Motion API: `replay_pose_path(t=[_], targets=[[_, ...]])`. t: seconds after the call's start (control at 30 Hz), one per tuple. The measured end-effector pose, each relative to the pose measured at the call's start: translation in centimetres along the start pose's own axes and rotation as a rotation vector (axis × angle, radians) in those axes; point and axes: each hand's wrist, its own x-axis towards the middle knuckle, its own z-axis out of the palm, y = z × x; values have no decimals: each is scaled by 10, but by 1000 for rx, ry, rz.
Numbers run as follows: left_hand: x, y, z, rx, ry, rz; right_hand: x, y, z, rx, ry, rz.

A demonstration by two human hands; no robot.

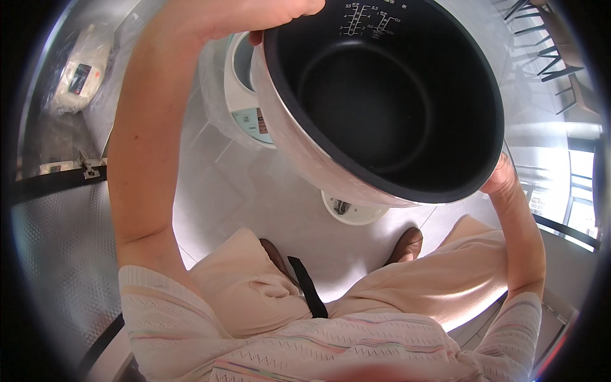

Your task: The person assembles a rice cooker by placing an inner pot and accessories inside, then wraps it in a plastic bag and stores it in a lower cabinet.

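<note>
A rice cooker inner pot [372,110], black inside with a pale outer wall, is held up and tilted so its open mouth faces me. My left hand [286,12] grips the rim at the upper left, its fingers partly cut off by the frame's top. On the right side, my right hand [501,176] holds the outer wall just under the rim, mostly hidden behind the pot. Level marks with numbers line the inner wall. Behind it on the floor is a rice cooker body [241,95] with a control panel, in clear plastic wrap. A round white part [355,217] lies partly hidden below the pot.
To the left, a plastic-wrapped appliance [81,79] sits in a reflective cabinet, near a hinge [90,171] and a textured door panel [62,229]. My shoes [405,244] stand on grey floor tiles. Dark-legged chairs [549,52] are at the far upper right.
</note>
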Motion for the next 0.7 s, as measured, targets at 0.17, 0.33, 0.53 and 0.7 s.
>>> replay_pose_path(t=[0.17,0.33,0.53,0.7], targets=[[5,-10,8,128,68,76,0,2,-2,12,50,-4],[0,-2,-3,20,-4,12,2,-1,-3,-38,-11,1],[4,-8,14,39,89,-8,1,2,5,6,11,-3],[-5,1,0,-55,53,24,0,1,-1,4,-2,2]])
